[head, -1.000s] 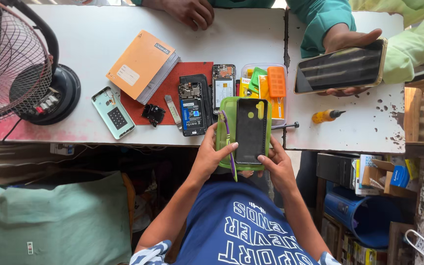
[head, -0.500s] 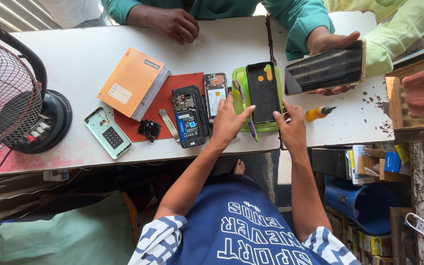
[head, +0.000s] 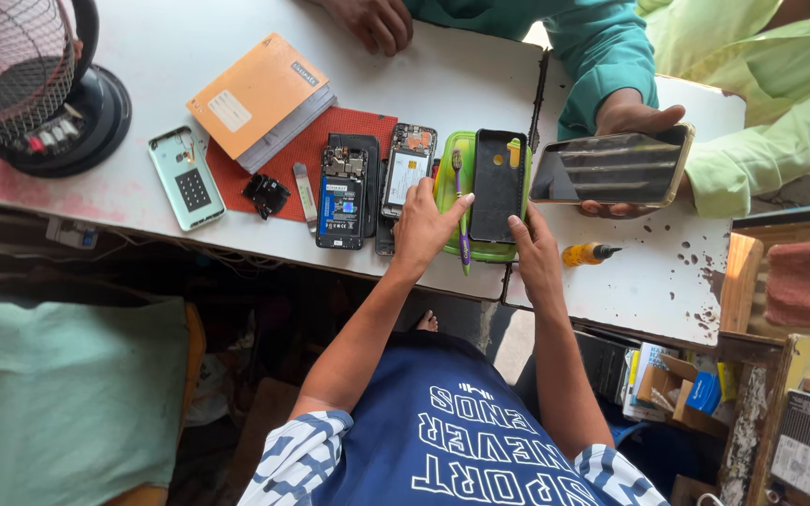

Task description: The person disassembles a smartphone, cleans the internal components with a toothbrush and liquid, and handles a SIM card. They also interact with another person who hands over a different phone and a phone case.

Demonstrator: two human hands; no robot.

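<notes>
Black phone case (head: 498,186) is what I've got under my fingers, lying flat on a green tray (head: 444,192) near the front edge of the white table (head: 124,201). Its long axis runs away from me toward the far side, camera cutout at the far end.

Going left to right: black table fan (head: 21,84) at the far left, then a mint-green phone back cover (head: 186,178) with a small dark rectangular patch on it. Next is an orange box (head: 257,96), flat and square-ish, tilted, with a white rectangular label near its left corner, resting partly on a red mat (head: 330,126). On the mat sit a small black part (head: 265,194) and an opened phone (head: 342,199) with a dark battery showing. Just right of it is another opened phone (head: 409,171) with a white-labelled battery.

My left hand (head: 428,225) rests at the tray's left edge, fingers spread, beside a purple-and-green toothbrush (head: 461,211). My right hand (head: 534,253) touches the case's near right corner with its fingertips. Hands are apart, neither clamped on anything.

Further right, another person's hand (head: 635,117) holds a phone (head: 611,167) with a gold edge, sleeve light green. A small yellow-handled screwdriver (head: 588,253) lies on the table, which is speckled with dark spots there. Boxes are stacked on the floor at lower right.
</notes>
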